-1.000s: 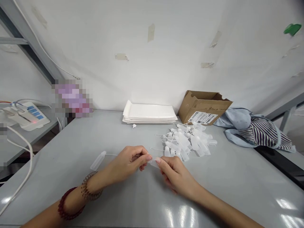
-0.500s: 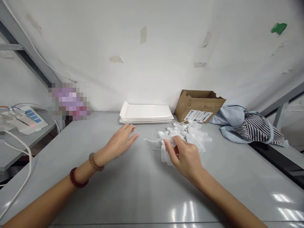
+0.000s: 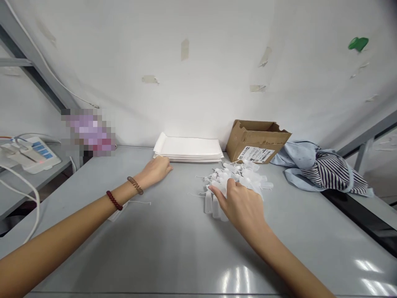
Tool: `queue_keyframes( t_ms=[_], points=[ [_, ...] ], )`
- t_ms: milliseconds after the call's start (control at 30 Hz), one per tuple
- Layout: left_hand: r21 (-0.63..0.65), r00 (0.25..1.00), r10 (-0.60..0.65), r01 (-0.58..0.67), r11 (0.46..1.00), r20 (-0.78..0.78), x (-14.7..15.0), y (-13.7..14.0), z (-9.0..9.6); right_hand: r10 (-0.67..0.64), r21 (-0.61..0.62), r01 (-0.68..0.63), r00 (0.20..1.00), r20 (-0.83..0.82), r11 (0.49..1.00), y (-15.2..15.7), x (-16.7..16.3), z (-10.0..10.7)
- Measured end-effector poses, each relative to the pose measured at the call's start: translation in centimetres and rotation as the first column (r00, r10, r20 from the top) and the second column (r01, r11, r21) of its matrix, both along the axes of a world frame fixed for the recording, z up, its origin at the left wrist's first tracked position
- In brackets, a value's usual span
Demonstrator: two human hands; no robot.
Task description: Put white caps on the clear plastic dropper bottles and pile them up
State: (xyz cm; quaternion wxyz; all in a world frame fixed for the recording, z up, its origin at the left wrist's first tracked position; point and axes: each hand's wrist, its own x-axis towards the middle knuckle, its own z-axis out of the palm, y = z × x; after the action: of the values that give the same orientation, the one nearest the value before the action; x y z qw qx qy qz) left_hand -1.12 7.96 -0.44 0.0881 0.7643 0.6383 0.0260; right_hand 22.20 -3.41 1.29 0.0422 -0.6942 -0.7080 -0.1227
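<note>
My left hand (image 3: pixel 156 169) is at the front left corner of a stack of flat white envelopes or sleeves (image 3: pixel 192 147). Its fingers are curled in; whether they pinch an envelope is hidden. My right hand (image 3: pixel 245 203) reaches over a pile of small translucent plastic pieces with thin white strings (image 3: pixel 214 205). The thumb stands apart from the index finger, and the other fingertips are hidden behind the hand. One similar translucent piece (image 3: pixel 117 214) lies partly under my left forearm, its string stretching right across the table.
Behind the pile stands an open cardboard box (image 3: pixel 257 142) with a label. A light blue and striped cloth (image 3: pixel 328 165) lies right of it, near a black strip (image 3: pixel 362 219). A power strip with cables (image 3: pixel 39 153) sits at far left, beyond the grey table (image 3: pixel 173 248).
My left hand has lowered and its fingers have curled at the stack's corner. My right hand's thumb and index finger have moved apart above the pile. The view has shifted slightly.
</note>
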Motion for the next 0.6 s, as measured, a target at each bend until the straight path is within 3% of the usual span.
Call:
queue_keyframes(
  t_ms=[100,167,267,400,500,600],
  points=[
    [-0.017,0.994,-0.006,0.008,1.000,0.113,-1.4,-0.2,0.3,0.107,0.221,-0.107,0.994,0.014,0.969,0.2,-0.5,-0.5],
    [-0.026,0.978,0.018,-0.013,1.000,0.209,-2.7,-0.7,0.6,0.267,0.361,-0.263,0.963,0.041,0.895,0.3,-1.7,-0.9],
    [-0.063,0.926,0.096,-0.078,0.995,0.364,-4.7,-1.6,0.8,0.506,0.429,-0.488,0.859,0.080,0.760,0.2,-4.9,-1.2],
    [-0.085,0.803,0.211,-0.198,0.977,0.557,-6.7,-2.6,0.8,0.708,0.426,-0.648,0.706,0.023,0.632,-0.2,-11.0,-1.5],
    [-0.070,0.702,0.266,-0.295,0.953,0.660,-7.3,-3.0,0.9,0.780,0.316,-0.721,0.615,-0.118,0.617,-0.2,-15.9,-2.4],
    [-0.056,0.614,0.293,-0.374,0.926,0.733,-7.5,-3.4,1.2,0.755,0.244,-0.714,0.624,-0.203,0.656,-0.1,-19.8,-3.9]
  ],
)
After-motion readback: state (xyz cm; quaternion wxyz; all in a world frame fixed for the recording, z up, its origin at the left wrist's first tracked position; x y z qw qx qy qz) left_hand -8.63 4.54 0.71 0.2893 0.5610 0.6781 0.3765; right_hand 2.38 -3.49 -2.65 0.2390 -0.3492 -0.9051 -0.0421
